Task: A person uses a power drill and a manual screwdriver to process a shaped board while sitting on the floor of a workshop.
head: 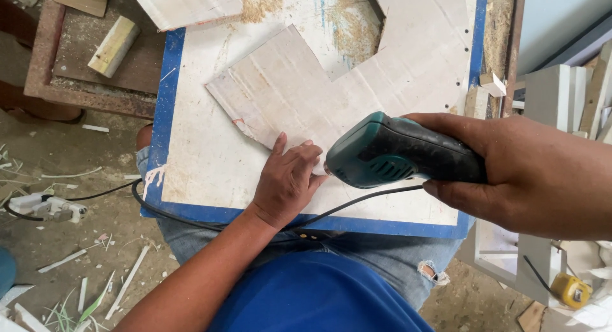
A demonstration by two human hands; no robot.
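I see a wood block [113, 46] far up-left of the left hand, sawdust [262, 3] above it, a yellow tool [570, 290] below the right.

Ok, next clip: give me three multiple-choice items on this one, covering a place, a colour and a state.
1. Where does the left hand rest?
A. flat on the pale cut board
B. on the floor
C. on the yellow tool

2. What colour is the edge of the worktable?
A. red
B. blue
C. green

3. How is the power tool held?
A. lying loose on the table
B. hanging by its cable
C. gripped in the right hand

Answers: 1 A, the palm and fingers press down on the board's lower corner. 2 B, a blue band runs along the white top. 3 C, the fingers wrap the dark green body, its nose near the left hand.
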